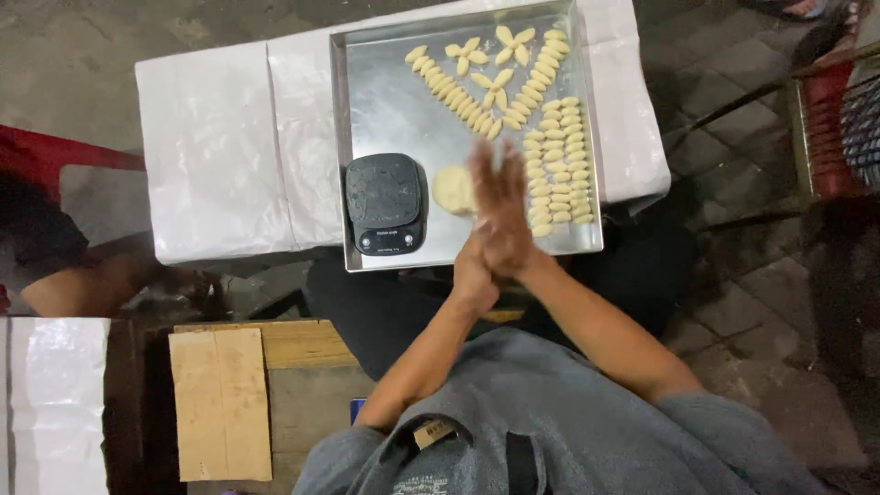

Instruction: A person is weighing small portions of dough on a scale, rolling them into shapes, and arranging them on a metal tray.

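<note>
a paper-covered table [220, 137] carries a metal tray [385, 110].

Left hand [475, 266] and right hand [500, 197] pressed palm-to-palm, blurred, above metal tray [385, 101]; dough lump [452, 190] beside black scale [385, 203].

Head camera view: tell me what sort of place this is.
Probably an informal, makeshift food-preparation spot, perhaps outdoors. A metal tray on a paper-covered table holds rows of shaped dough pieces, a dough lump and a small black scale. The floor is rough paving.

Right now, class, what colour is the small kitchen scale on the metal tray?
Black; the scale shows best in the head view.
</note>
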